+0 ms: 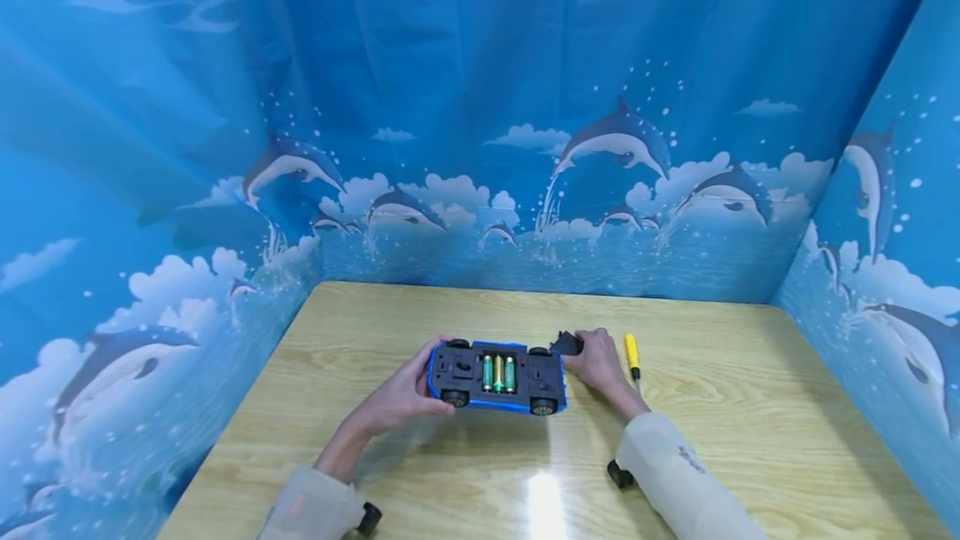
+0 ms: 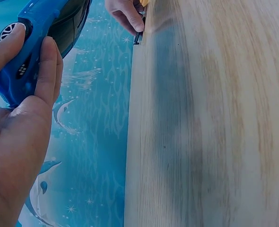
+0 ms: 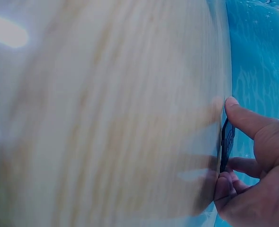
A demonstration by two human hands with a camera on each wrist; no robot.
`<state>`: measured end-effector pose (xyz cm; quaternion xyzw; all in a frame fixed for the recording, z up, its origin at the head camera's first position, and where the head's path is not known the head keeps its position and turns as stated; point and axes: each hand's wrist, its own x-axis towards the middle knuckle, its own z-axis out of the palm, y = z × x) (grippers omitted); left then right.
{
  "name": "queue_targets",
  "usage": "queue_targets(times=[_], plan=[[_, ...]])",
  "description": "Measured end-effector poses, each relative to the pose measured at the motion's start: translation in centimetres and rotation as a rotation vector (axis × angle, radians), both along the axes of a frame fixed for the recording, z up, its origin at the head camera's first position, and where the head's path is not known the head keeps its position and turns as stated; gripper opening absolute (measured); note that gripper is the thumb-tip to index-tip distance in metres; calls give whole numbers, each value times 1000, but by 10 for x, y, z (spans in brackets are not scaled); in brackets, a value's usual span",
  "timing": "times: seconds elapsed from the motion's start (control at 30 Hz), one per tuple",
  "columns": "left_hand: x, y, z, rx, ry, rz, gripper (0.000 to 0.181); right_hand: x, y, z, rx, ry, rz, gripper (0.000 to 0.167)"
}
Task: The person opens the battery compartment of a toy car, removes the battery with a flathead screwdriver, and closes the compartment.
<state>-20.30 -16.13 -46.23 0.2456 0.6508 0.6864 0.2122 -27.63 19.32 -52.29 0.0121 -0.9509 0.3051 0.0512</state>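
Observation:
A blue toy car (image 1: 465,373) is held with its black underside facing the head camera. Its battery compartment is uncovered, and several green batteries (image 1: 498,374) lie inside. My left hand (image 1: 401,394) grips the car by its left end, the thumb near a wheel; in the left wrist view the fingers hold the blue body (image 2: 28,71). To the right of the car, my right hand (image 1: 597,361) pinches a small black cover (image 1: 567,343). In the right wrist view this flat black cover (image 3: 228,139) is between thumb and fingers, down at the tabletop.
A screwdriver with a yellow handle (image 1: 632,351) lies on the wooden table (image 1: 750,407), just right of my right hand. Blue curtains (image 1: 465,107) printed with dolphins stand behind the table and along both sides.

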Motion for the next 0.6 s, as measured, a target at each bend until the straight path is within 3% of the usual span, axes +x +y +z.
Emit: queue_targets(times=[0.33,0.6], plan=[[1,-2,-2,-33,-5,6,105,0,8,6,-94,-70,22,73],[2,-5,-3,-38,5,-4,107,7,24,24,-178,3,-8,61]])
